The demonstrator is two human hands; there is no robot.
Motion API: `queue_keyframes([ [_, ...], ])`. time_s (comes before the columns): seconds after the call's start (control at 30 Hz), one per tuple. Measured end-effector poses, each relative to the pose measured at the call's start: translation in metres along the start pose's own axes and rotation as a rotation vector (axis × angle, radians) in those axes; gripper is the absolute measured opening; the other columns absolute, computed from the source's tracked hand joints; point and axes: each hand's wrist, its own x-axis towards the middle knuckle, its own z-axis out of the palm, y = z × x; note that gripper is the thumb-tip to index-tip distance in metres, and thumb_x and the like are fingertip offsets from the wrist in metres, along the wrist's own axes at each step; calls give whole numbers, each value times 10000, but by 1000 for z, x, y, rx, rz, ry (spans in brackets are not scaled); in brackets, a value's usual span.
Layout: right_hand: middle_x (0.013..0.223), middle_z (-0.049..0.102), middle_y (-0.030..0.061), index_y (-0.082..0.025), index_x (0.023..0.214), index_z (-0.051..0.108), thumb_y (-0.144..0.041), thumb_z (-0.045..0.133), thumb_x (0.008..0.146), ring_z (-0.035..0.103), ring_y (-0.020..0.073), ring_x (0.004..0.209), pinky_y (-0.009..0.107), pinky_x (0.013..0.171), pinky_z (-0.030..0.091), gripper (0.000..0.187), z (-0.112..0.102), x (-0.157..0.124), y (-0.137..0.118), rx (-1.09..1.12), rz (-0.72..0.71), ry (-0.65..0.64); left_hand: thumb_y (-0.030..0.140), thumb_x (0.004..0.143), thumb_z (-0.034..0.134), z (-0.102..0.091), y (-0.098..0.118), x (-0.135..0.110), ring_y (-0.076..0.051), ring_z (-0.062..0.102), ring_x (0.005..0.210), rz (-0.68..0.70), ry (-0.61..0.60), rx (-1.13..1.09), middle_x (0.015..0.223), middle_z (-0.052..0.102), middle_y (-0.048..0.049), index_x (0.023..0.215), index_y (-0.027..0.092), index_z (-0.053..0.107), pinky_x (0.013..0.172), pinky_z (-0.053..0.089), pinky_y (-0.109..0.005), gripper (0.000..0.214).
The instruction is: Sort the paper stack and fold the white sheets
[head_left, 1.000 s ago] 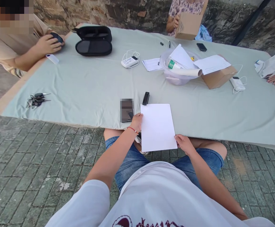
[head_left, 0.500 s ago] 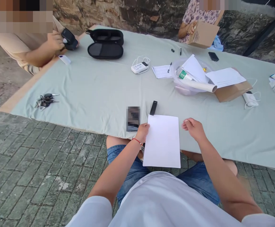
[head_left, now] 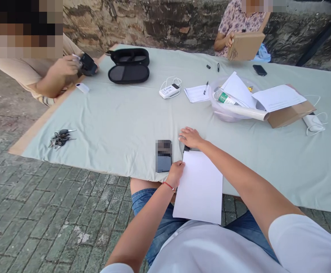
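Stapler (head_left: 186, 148) now lies partly hidden under the right hand (head_left: 192, 138).

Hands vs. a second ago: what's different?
Right hand let go of the right edge of the white paper and moved forward and left; it's now over the small black object at the top edge, mostly covering it. Can't tell if it's gripping. Unchanged: left hand holding the paper's left edge; phone and keys on the table.
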Motion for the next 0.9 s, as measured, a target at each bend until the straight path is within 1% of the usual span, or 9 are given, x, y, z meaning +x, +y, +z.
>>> queue_keyframes([
  [0.07,1542,352,37,-273,1308,570,-505,333,963,159,281,1465,603,1143,102,478,5,-7,-2,-12,-31,-12,215,706,623,0,1,-2,-80,360,495,15,-18,54,536,449,43,607,163,530,488,296,-206,145],
  [0.13,1549,338,35,-273,1331,550,-518,317,965,149,280,1468,609,1145,69,498,5,-14,-3,-15,-60,-19,225,734,592,-1,0,-3,-79,342,505,33,-27,120,546,426,44,602,168,508,495,283,-211,166],
  [0.2,1555,327,34,-273,1353,527,-554,297,961,144,287,1469,627,1141,41,534,2,-16,-6,-7,-70,-21,238,752,569,-2,-1,-3,-84,341,521,47,-23,183,560,416,39,598,172,488,503,277,-218,186],
  [0.3,1554,327,38,-264,1382,489,-594,240,957,134,288,1471,652,1131,26,593,-4,-12,-12,11,-40,24,255,757,557,-2,-4,-3,-88,329,537,59,-12,240,573,390,38,589,177,458,513,270,-227,210],
  [0.37,1551,330,43,-254,1387,479,-598,192,961,123,285,1474,665,1125,11,618,-6,-7,-17,11,-29,49,265,752,556,-3,-5,-3,-90,327,545,68,-21,233,583,384,38,588,180,447,524,277,-232,214],
  [0.53,1545,343,62,-228,1365,506,-572,163,969,99,285,1479,668,1116,-65,626,2,-2,-28,-27,-5,24,282,730,564,-6,-3,-6,-86,279,533,73,-24,229,564,326,52,566,195,383,514,249,-238,259],
  [0.67,1541,351,69,-221,1355,516,-557,158,975,110,290,1477,658,1116,-95,621,10,-4,-28,-57,-20,53,297,718,577,-9,-3,-8,-88,291,532,73,-43,198,564,338,50,576,196,407,508,249,-237,243],
  [0.77,1517,391,72,-227,1338,528,-540,173,981,147,285,1469,656,1117,-98,593,15,-6,-26,-86,-39,109,296,710,589,-10,-4,-6,-93,327,526,51,-48,173,563,373,42,576,194,435,510,265,-238,228],
  [0.9,1467,459,67,-240,1296,554,-472,218,996,172,276,1460,639,1123,-114,507,21,-10,-29,-124,-41,205,272,705,609,-9,-5,-3,-89,322,496,32,-38,158,540,378,47,565,194,449,502,266,-239,227],
])
